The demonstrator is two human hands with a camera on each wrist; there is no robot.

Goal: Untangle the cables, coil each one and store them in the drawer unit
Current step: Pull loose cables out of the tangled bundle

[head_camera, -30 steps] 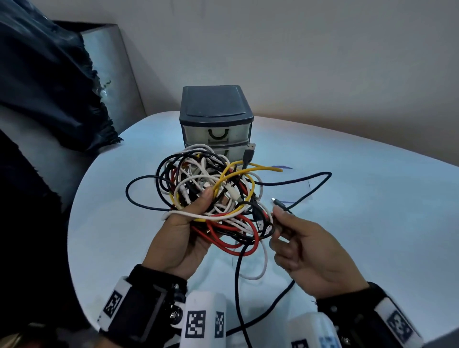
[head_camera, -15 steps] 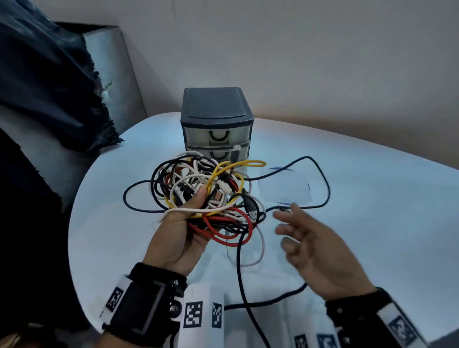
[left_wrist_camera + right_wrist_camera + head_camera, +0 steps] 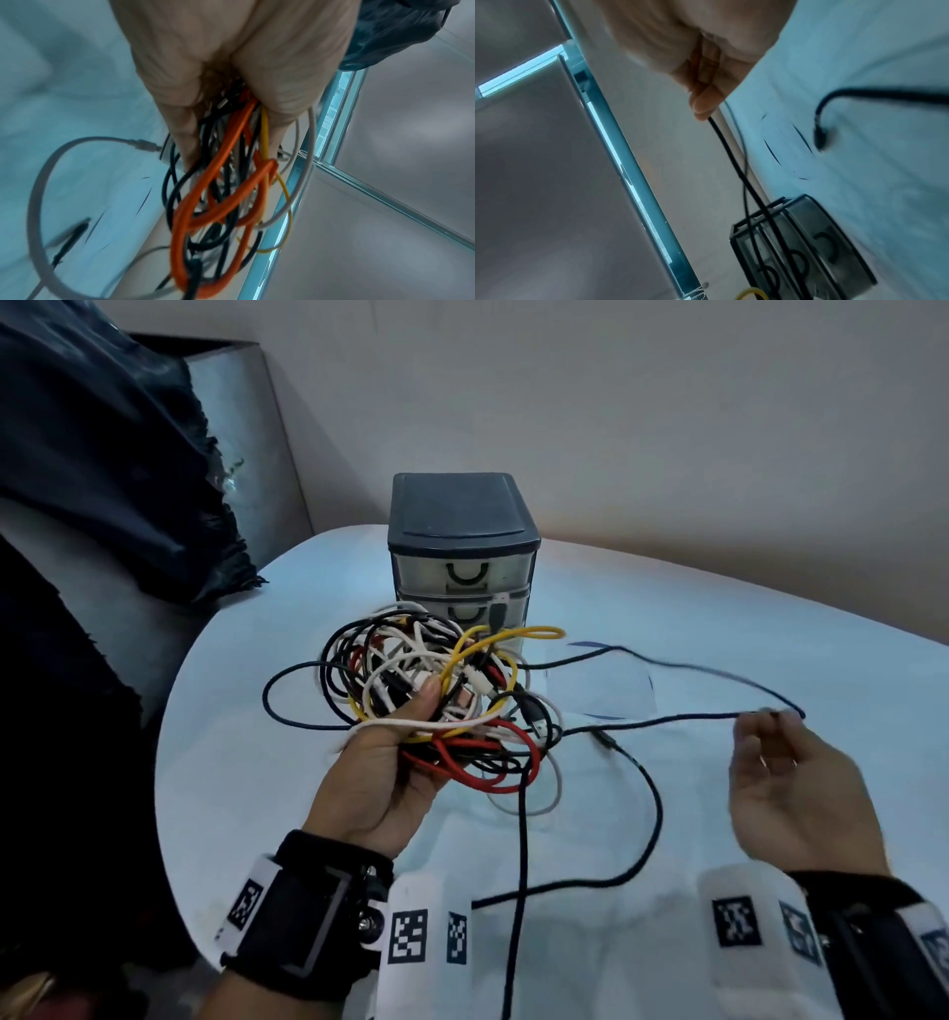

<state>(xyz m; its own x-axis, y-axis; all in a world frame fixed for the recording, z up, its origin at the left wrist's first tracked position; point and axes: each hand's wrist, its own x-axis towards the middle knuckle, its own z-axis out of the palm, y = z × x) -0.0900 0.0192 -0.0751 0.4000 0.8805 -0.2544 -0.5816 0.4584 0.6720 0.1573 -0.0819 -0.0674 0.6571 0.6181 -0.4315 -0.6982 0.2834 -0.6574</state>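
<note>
The task looks barely begun: the drawer unit (image 3: 462,557) at upper centre of the head view has its drawers closed, and no cable is coiled. At frame centre the left hand (image 3: 380,778) clutches the multicoloured cable tangle (image 3: 441,701), fingers curled round it. At right, the right hand (image 3: 785,793) pinches a black cable (image 3: 667,719) drawn out sideways from it.

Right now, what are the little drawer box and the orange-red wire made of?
The drawer box looks like plastic: a matte dark grey frame with see-through, slightly shiny drawer fronts. The orange-red wire, held in the tangle by the left hand, seems to have a smooth rubbery or plastic coat; its surface looks faintly ribbed, so it could be woven.
</note>
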